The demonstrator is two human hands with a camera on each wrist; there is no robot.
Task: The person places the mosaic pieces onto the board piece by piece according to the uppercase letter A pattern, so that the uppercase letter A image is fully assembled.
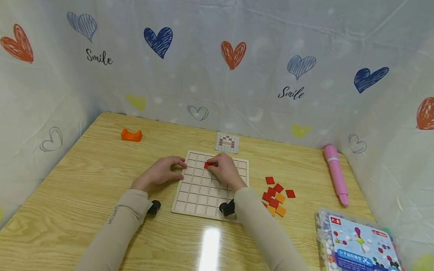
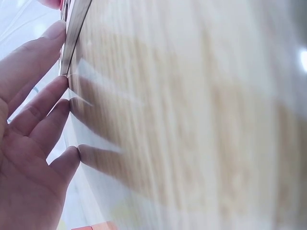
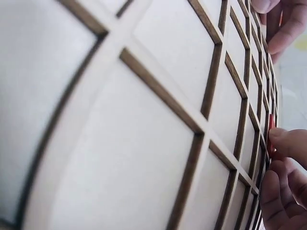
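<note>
A pale wooden grid board (image 1: 193, 199) lies on the table with its square cells facing up. My left hand (image 1: 160, 171) is at its left side, fingers spread and reaching; in the left wrist view, fingertips (image 2: 56, 29) rest against the board's edge. Over the upper part of the board, my right hand (image 1: 226, 170) pinches a red square tile (image 1: 206, 165) between thumb and fingers. Seen from the right wrist, that red tile (image 3: 270, 132) stands at the grid's surface. Beyond the board's far edge lies a small pattern card (image 1: 227, 143) with a printed grid.
Loose red tiles (image 1: 269, 180) and orange tiles (image 1: 280, 211) lie right of the board. A pink cylindrical case (image 1: 336, 175) and a clear box (image 1: 362, 252) of molecular model parts sit farther right. An orange notched piece (image 1: 131, 135) is at the back left. White cloth (image 1: 191, 80) surrounds the table.
</note>
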